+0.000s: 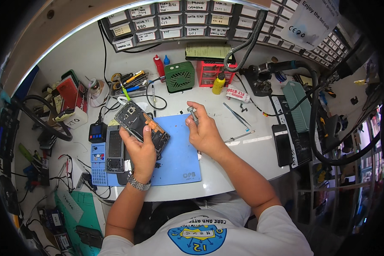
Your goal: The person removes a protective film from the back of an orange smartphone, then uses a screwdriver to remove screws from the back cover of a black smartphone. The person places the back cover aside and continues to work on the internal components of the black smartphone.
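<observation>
Holding the opened phone (141, 123) over the blue mat (179, 153), my left hand (141, 151) grips it; my right hand (204, 130) pinches a screwdriver (193, 114) beside it.

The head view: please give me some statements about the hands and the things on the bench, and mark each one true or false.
1. The left hand holds an opened phone over the blue mat. True.
2. The right hand holds a pair of scissors. False: it holds a small screwdriver.
3. A green fan stands at the back of the bench. True.
4. The wristwatch is on the right wrist. False: it is on the left wrist.
5. A dark phone lies flat to the right of the mat. True.
</observation>
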Motion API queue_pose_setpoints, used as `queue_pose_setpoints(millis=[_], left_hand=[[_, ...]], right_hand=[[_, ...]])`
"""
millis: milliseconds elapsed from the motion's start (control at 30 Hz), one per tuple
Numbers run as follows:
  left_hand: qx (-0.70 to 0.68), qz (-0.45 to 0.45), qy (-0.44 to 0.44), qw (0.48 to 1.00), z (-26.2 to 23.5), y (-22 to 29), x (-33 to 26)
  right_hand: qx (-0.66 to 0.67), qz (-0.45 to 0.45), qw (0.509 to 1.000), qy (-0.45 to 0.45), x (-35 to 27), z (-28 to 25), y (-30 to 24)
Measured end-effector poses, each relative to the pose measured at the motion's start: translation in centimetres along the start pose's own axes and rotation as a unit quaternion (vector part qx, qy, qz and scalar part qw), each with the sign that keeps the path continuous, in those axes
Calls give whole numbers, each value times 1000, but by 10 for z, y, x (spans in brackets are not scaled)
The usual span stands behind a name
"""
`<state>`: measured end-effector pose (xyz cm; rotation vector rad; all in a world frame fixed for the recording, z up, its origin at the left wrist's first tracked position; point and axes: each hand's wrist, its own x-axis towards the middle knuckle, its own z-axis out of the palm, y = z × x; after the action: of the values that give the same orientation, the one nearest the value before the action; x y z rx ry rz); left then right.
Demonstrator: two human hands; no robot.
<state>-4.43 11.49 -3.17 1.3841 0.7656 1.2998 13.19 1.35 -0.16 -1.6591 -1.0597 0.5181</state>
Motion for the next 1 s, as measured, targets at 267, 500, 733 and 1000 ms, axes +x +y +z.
queue_pose_setpoints(millis=[267, 500, 733, 1000], left_hand=[[-9, -20, 2, 1000, -1, 3, -2], [-14, -33, 9, 999, -6, 3, -1], [-42, -28, 13, 999, 3, 3, -3], [-44, -59, 35, 997, 1, 6, -5]], right_hand=[[-75, 67, 993, -64, 1, -9, -10], [-209, 14, 977, -29, -37, -71, -28], [-389, 156, 868, 266, -99, -216, 18], [-540, 78, 757, 360, 9, -358, 96]])
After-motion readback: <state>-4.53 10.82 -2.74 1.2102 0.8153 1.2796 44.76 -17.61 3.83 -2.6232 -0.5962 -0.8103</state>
